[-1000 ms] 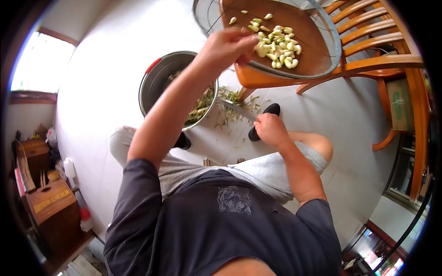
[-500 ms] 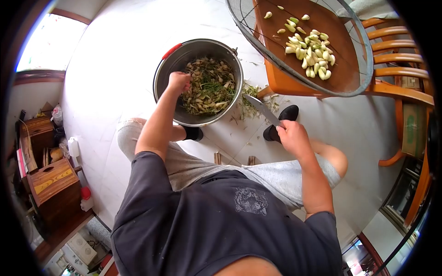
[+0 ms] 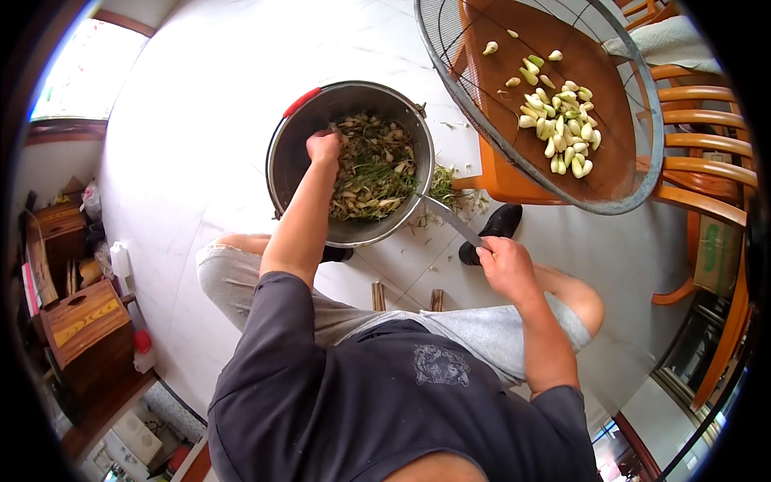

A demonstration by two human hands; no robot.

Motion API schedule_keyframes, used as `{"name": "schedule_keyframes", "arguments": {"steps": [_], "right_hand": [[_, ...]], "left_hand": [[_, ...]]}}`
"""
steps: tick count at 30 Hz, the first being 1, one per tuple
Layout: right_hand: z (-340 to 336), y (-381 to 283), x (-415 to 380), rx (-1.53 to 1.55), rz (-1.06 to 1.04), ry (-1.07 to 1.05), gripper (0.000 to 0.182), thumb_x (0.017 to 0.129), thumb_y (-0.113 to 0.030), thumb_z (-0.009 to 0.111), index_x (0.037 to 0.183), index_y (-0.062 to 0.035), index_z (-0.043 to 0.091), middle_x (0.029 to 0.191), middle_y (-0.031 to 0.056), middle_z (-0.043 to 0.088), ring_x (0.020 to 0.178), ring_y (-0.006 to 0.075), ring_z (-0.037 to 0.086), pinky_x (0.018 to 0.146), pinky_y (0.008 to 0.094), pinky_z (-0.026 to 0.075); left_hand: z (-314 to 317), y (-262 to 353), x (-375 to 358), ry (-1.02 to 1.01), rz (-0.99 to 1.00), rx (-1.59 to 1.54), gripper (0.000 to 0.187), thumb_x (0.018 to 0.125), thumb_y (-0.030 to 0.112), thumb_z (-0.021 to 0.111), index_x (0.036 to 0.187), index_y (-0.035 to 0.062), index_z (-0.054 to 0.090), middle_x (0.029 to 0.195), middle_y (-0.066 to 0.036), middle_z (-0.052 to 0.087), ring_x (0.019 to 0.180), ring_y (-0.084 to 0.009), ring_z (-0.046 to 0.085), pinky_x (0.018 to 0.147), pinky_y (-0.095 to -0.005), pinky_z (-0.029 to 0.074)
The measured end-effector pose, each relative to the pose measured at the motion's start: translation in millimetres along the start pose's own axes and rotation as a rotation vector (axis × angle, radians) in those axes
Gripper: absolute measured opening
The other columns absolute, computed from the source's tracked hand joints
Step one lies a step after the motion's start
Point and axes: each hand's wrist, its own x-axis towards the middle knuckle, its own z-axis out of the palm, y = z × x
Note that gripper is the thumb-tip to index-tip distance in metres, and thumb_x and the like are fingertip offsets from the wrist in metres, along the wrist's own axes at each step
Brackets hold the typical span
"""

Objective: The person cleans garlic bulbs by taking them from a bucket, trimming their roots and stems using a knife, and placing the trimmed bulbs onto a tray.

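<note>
A metal pot (image 3: 277, 173) with a red handle grip holds a heap of small, dry-skinned bulbs with green and straw-coloured stems (image 3: 373, 173). My left hand (image 3: 324, 145) is inside the pot at the left of the heap. Its fingers look curled, and whatever they may hold is hidden. In my right hand (image 3: 506, 263) is a knife (image 3: 456, 223), gripped by the handle. The blade points up and left, its tip by the pot's right rim. Pale peeled cloves, like garlic (image 3: 562, 128), lie in a round mesh sieve (image 3: 474, 108) at upper right.
The sieve rests on a wooden chair (image 3: 506, 181). Green and papery trimmings (image 3: 446, 189) litter the floor between pot and chair. My black shoe (image 3: 502, 225) is close to the knife. A wooden cabinet (image 3: 87, 321) stands at far left.
My left hand has shifted slightly down and right, reaching over the heap's left side. Pot, sieve and chair sit lower in view as the camera has tilted. The knife stays in my right hand.
</note>
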Motion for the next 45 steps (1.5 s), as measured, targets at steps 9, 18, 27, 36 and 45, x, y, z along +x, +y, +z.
{"name": "schedule_keyframes", "arguments": {"steps": [9,18,27,36,45], "right_hand": [[-8.8,-21.6,-8.3,0.105,-0.082,0.094,0.019,0.082,-0.017,0.057,0.090,-0.0016,0.064,0.079,0.0214,0.062,0.079,0.0396,0.059,0.069,0.0448,0.047],[-3.5,-28.5,-18.2,0.148,-0.360,0.427,0.018,0.081,-0.013,0.061,0.097,-0.0066,0.066,0.079,0.0130,0.062,0.074,0.0325,0.060,0.065,0.0390,0.048],[2.9,-12.3,-25.9,-0.051,-0.488,0.533,0.019,0.078,-0.008,0.064,0.097,-0.0051,0.064,0.073,0.0106,0.058,0.068,0.0290,0.058,0.060,0.0376,0.047],[2.3,-6.5,-31.7,-0.087,-0.480,0.558,0.018,0.078,-0.006,0.065,0.096,-0.0035,0.064,0.072,0.0102,0.057,0.068,0.0283,0.058,0.060,0.0366,0.047],[0.1,34.6,-33.1,-0.125,0.111,0.175,0.017,0.082,-0.015,0.054,0.075,-0.0026,0.062,0.080,0.0196,0.063,0.077,0.0385,0.061,0.069,0.0459,0.048]], "left_hand": [[-57.2,61.9,-117.8,-0.581,-0.008,-0.691,0.012,0.092,0.006,0.053,0.101,-0.0011,0.051,0.091,-0.015,0.061,0.081,-0.0230,0.064,0.070,-0.0298,0.057],[-31.8,46.3,-213.8,-0.760,-0.017,-0.546,0.012,0.085,0.000,0.062,0.096,-0.0014,0.060,0.088,-0.009,0.063,0.080,-0.0179,0.062,0.072,-0.0267,0.052],[-2.7,41.3,-260.2,-0.831,-0.035,-0.459,0.008,0.080,-0.003,0.061,0.088,-0.0046,0.062,0.079,-0.009,0.064,0.069,-0.0162,0.063,0.065,-0.0273,0.051],[7.3,30.4,-257.0,-0.898,0.002,-0.410,0.012,0.084,-0.001,0.056,0.095,-0.0011,0.059,0.089,-0.008,0.061,0.076,-0.0154,0.059,0.066,-0.0271,0.048],[-0.6,42.1,-266.7,-0.955,0.032,-0.431,0.018,0.084,-0.001,0.062,0.102,-0.0031,0.058,0.085,-0.009,0.064,0.071,-0.0167,0.062,0.067,-0.0286,0.051]]}}
